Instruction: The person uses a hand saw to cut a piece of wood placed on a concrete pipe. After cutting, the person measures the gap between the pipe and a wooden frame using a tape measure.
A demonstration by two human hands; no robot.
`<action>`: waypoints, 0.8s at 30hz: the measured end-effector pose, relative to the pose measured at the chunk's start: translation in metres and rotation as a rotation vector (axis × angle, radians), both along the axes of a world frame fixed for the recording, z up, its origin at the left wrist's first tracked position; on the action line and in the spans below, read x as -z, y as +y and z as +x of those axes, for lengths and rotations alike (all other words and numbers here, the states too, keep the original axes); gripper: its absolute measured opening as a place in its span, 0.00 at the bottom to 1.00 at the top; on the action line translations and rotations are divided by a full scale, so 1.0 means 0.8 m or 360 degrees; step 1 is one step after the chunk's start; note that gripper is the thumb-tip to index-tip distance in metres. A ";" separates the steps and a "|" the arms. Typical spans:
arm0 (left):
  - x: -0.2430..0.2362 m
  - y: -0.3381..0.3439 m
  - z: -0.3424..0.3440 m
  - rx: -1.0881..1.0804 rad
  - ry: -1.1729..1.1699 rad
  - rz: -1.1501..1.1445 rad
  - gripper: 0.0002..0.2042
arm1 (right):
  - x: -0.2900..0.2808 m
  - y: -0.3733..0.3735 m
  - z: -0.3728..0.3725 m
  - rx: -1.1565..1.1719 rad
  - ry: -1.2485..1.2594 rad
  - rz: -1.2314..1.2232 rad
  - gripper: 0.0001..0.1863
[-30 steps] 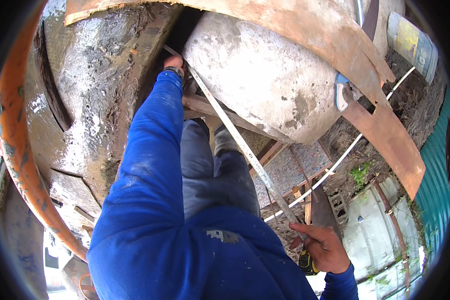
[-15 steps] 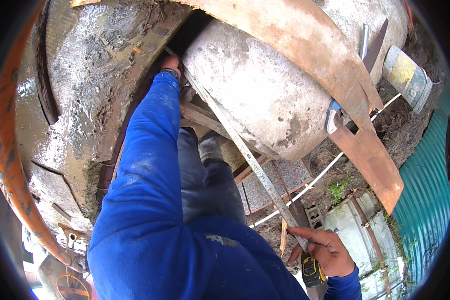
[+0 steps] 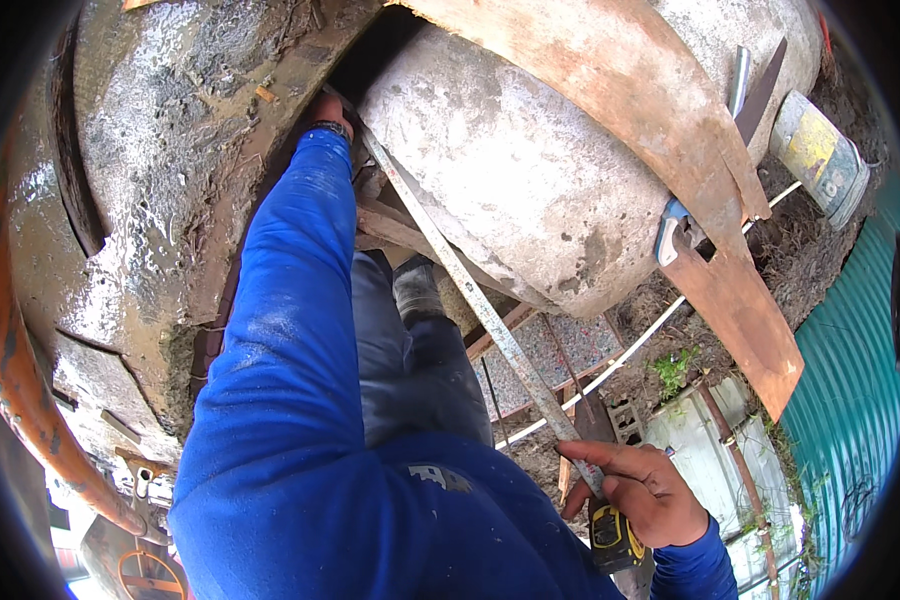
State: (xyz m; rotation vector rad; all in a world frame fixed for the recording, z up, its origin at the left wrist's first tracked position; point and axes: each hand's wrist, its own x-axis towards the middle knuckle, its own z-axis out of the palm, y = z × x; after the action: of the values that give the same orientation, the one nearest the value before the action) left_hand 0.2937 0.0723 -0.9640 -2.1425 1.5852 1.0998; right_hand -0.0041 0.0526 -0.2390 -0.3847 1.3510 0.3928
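Observation:
A tape measure's blade runs stretched out and slanting between my two hands. At its far end my left hand is closed on the blade, reaching into the dark gap beside the muddy concrete slab; its fingertips are hidden. My right hand grips the blade near the yellow and black tape case, index finger stretched along the blade. Beneath the blade's upper part bulges a rounded, pale concrete mass. A wooden beam passes under the blade near my left wrist.
A curved plywood piece lies over the concrete, with a handsaw by it. To the right are a dirty bucket and green corrugated sheeting. An orange pipe curves along the left. A white pipe crosses the ground.
My left hand has shifted slightly up and left, farther into the gap. My right hand has moved a little left with the tape case. The whole view has shifted slightly.

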 end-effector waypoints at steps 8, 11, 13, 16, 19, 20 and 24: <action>-0.078 -0.039 -0.006 -0.0009 0.0137 0.0399 0.39 | 0.015 -0.005 0.013 -0.0029 0.0006 -0.0012 0.29; -0.090 -0.035 -0.014 -0.0009 0.0030 0.0158 0.30 | 0.021 -0.004 0.016 -0.0013 0.0033 -0.0015 0.29; -0.087 -0.033 -0.019 -0.0023 -0.0002 0.0064 0.28 | 0.022 -0.003 0.018 0.0003 0.0065 0.0010 0.29; -0.067 -0.029 -0.019 -0.0059 -0.0017 0.0075 0.32 | 0.024 -0.008 0.021 -0.0033 0.0094 0.0046 0.29; -0.068 -0.027 -0.016 0.0206 -0.0137 0.0075 0.37 | 0.027 -0.015 0.027 -0.0046 0.0110 0.0043 0.30; -0.046 -0.022 -0.012 0.0275 -0.0162 0.0131 0.38 | 0.026 -0.020 0.029 -0.0081 0.0119 0.0050 0.30; -0.018 -0.015 0.000 0.0274 -0.0039 0.0181 0.39 | 0.030 -0.035 0.041 0.0062 0.0203 0.0115 0.31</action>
State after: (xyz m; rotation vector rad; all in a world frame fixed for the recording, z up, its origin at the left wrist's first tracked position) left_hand 0.2935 0.0602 -0.9499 -1.9008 1.6207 1.0770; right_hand 0.0290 0.0249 -0.2631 -0.2766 1.4621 0.4389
